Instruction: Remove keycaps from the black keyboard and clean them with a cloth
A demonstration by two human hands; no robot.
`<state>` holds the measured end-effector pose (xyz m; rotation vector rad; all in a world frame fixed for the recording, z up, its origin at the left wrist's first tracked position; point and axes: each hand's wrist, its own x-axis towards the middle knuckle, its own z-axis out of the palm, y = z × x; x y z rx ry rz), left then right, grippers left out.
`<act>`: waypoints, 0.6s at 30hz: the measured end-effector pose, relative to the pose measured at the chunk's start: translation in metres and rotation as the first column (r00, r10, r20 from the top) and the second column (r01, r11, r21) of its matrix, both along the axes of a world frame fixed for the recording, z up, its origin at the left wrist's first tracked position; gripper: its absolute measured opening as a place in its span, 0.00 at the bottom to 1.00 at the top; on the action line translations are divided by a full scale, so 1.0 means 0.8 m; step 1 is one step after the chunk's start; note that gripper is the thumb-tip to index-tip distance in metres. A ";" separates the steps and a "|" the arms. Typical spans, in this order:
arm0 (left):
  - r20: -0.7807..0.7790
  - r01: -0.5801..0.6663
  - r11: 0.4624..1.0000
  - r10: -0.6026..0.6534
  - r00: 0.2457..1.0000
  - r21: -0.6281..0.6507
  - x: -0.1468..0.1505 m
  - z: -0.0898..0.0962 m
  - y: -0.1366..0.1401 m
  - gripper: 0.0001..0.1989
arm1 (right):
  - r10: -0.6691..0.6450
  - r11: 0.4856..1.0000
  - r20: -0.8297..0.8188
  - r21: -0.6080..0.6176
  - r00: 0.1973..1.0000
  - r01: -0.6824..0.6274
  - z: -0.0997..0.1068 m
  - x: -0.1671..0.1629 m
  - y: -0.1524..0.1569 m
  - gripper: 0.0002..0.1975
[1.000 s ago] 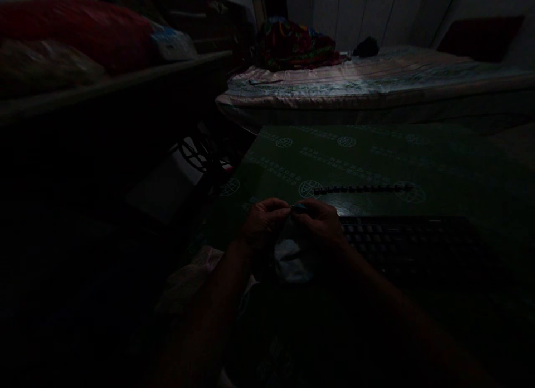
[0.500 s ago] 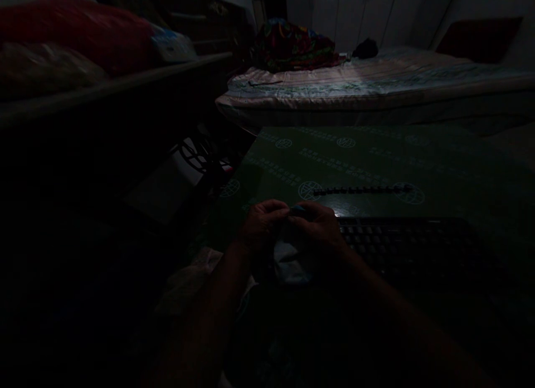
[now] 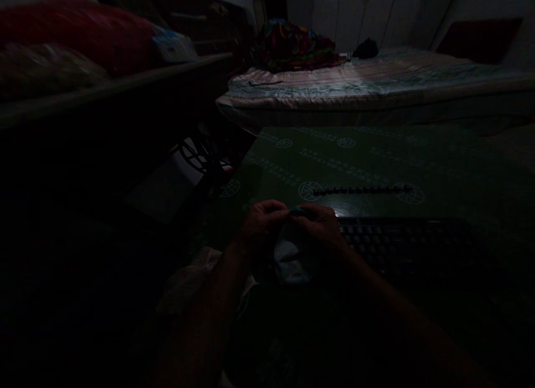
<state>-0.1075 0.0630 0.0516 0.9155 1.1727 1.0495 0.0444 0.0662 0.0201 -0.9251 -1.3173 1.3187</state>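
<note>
In the dim head view, my left hand (image 3: 265, 221) and my right hand (image 3: 320, 221) meet fingertip to fingertip above the green table (image 3: 271, 170). A pale bluish cloth (image 3: 292, 262) hangs below the fingers, and a bit of it shows in my closed right hand. My left thumb and forefinger are pinched together at the same spot; what lies between them is too dark and small to make out. Right of my hands is a black keyboard (image 3: 401, 246). Beyond it, small black pieces that look like keycaps (image 3: 363, 190) form a row.
A crumpled pale cloth or tissue (image 3: 204, 262) lies by my left forearm. Past the table stands a bed (image 3: 359, 84) with a patterned blanket (image 3: 292, 45). On the left, a shelf (image 3: 167, 73) carries a red bag (image 3: 79, 28). A fan (image 3: 196, 156) shows below it.
Almost nothing differs. My fingers shift very slightly at the pinch, and the bluish bit in my right hand turns a little.
</note>
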 end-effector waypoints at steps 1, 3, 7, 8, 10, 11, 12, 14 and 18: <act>0.003 0.003 1.000 -0.003 1.000 -0.001 -0.001 -0.001 0.000 0.12 | 0.001 1.000 0.013 0.012 1.000 -0.001 0.000 0.001 0.000 0.06; 0.011 0.002 1.000 -0.002 1.000 -0.008 -0.001 -0.001 0.001 0.12 | -0.005 0.999 0.031 0.033 1.000 0.004 -0.001 0.001 0.000 0.06; 0.019 -0.008 1.000 0.009 1.000 -0.018 0.001 0.002 0.000 0.13 | -0.003 0.999 0.033 0.046 0.999 0.002 -0.004 0.000 0.001 0.07; 0.017 -0.009 1.000 0.009 1.000 -0.019 0.001 0.002 0.000 0.13 | -0.001 0.999 0.025 0.040 1.000 0.000 -0.004 0.000 0.000 0.07; 0.019 -0.005 1.000 0.005 1.000 -0.018 0.001 0.002 0.000 0.12 | 0.006 1.000 -0.002 0.018 1.000 -0.006 -0.005 -0.001 0.000 0.08; 0.021 -0.001 1.000 0.001 1.000 -0.015 0.000 0.002 0.000 0.12 | 0.010 1.000 -0.020 0.006 1.000 -0.010 -0.005 -0.001 0.000 0.08; 0.023 0.003 1.000 -0.002 1.000 -0.010 -0.001 0.001 0.000 0.12 | 0.014 1.000 -0.035 -0.003 0.999 -0.014 -0.006 -0.001 0.000 0.08; 0.025 0.011 1.000 -0.011 1.000 -0.004 -0.002 -0.001 0.001 0.12 | 0.015 1.000 -0.049 -0.008 0.999 -0.015 -0.006 -0.002 0.000 0.09; -0.001 0.007 1.000 -0.007 1.000 -0.001 -0.003 -0.002 0.000 0.11 | 0.016 1.000 -0.023 0.001 1.000 -0.016 -0.005 -0.001 0.000 0.09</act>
